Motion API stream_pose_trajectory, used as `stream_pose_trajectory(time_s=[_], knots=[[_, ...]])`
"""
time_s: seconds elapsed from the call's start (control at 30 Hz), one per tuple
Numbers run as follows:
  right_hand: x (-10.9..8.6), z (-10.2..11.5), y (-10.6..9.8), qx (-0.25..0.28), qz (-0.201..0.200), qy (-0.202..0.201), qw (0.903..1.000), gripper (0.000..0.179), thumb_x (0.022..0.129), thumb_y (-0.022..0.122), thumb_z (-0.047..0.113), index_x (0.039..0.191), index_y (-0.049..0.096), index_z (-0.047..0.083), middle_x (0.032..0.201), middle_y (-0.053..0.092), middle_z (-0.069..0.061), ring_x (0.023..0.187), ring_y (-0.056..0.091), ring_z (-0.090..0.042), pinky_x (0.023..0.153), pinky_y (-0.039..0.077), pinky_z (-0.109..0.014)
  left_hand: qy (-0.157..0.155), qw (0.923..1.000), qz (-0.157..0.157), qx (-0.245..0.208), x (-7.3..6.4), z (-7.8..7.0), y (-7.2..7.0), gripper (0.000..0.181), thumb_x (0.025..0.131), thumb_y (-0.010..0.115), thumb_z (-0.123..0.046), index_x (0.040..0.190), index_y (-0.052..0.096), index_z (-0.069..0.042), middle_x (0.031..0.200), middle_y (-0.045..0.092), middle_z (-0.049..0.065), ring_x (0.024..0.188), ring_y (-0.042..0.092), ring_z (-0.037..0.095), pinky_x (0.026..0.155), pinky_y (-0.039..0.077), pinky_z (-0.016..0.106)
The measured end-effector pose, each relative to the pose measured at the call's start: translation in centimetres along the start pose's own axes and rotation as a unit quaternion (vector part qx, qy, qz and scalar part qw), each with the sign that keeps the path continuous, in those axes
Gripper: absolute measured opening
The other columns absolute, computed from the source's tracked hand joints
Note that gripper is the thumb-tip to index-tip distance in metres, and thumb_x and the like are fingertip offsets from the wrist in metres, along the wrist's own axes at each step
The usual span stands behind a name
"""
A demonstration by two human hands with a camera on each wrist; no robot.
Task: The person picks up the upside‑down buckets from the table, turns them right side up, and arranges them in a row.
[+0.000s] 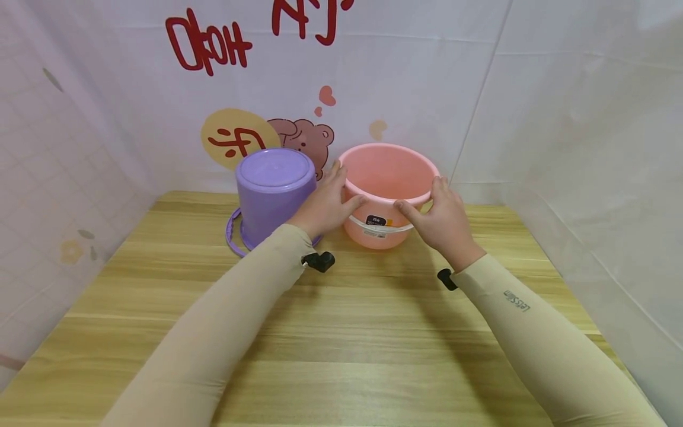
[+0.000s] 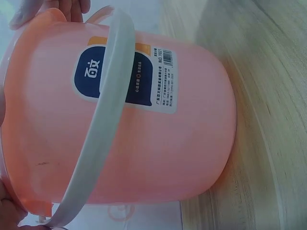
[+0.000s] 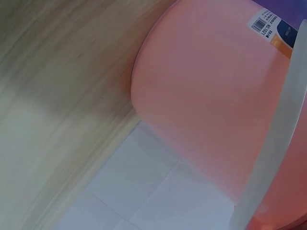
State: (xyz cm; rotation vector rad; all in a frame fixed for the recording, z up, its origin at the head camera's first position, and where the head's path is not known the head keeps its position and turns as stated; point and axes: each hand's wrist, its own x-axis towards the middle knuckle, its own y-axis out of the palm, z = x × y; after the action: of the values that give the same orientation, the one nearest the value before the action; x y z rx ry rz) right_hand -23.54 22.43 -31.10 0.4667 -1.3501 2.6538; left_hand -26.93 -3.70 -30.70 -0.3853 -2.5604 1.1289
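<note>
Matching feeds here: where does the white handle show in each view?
Head: right of centre, the white handle curves across the pink bucket's front.
Left wrist: left of centre, the white handle runs from the top down to the lower left.
Right wrist: the white handle slants from the right edge down to the bottom.
Shared landmark: the dark-and-orange label.
</note>
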Motion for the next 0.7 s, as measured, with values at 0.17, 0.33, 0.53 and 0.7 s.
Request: stream_pose_trajectory(time_s=[0.17,0.33,0.53,0.7], knots=[[-0.06,0.17,-0.22,-0.005,0.006,0.009,0.9999,0.084,0.093,0.064,0.072,0.132,0.053,-0.002,0.168,0.031,-0.030,0.156,0.021,-0.056,0.123,0.026,-0.072,0.001,0.9999,-0.005,0.009,0.29,-0.13,0.27,0.092,0.105,0.057,-0.055,0.169,0.015,-0.005,0.178,-0.001,0.012,0.166,0.000,0.031,0.134,0.010,0.053],[-0.18,0.34,-0.29,-0.003,0.006,0.013,0.9999,0.081,0.094,0.062,0.071,0.131,0.055,0.000,0.168,0.031,-0.028,0.157,0.020,-0.056,0.123,0.026,-0.072,-0.001,0.9999,-0.006,0.013,0.52,-0.28,0.40,0.090,0.105,0.057,-0.053,0.169,0.015,-0.006,0.179,0.001,0.012,0.166,0.001,0.031,0.134,0.010,0.054],[-0.06,0.19,-0.12,-0.008,-0.002,0.004,1.0000,0.087,0.094,0.062,0.071,0.145,0.051,0.001,0.161,0.045,-0.028,0.159,0.018,-0.054,0.124,0.023,-0.073,-0.008,0.9998,-0.003,0.020,0.73,-0.35,0.40,0.089,0.105,0.057,-0.053,0.169,0.016,-0.005,0.179,0.001,0.012,0.166,0.002,0.033,0.133,0.011,0.055],[-0.05,0.30,-0.15,-0.015,-0.001,0.009,0.9998,0.089,0.096,0.060,0.071,0.148,0.048,0.000,0.167,0.035,-0.028,0.157,0.019,-0.056,0.123,0.023,-0.075,-0.009,0.9997,-0.003,0.022,0.82,-0.49,0.32,0.089,0.105,0.057,-0.054,0.169,0.016,-0.006,0.179,0.002,0.011,0.165,0.003,0.035,0.133,0.011,0.055]])
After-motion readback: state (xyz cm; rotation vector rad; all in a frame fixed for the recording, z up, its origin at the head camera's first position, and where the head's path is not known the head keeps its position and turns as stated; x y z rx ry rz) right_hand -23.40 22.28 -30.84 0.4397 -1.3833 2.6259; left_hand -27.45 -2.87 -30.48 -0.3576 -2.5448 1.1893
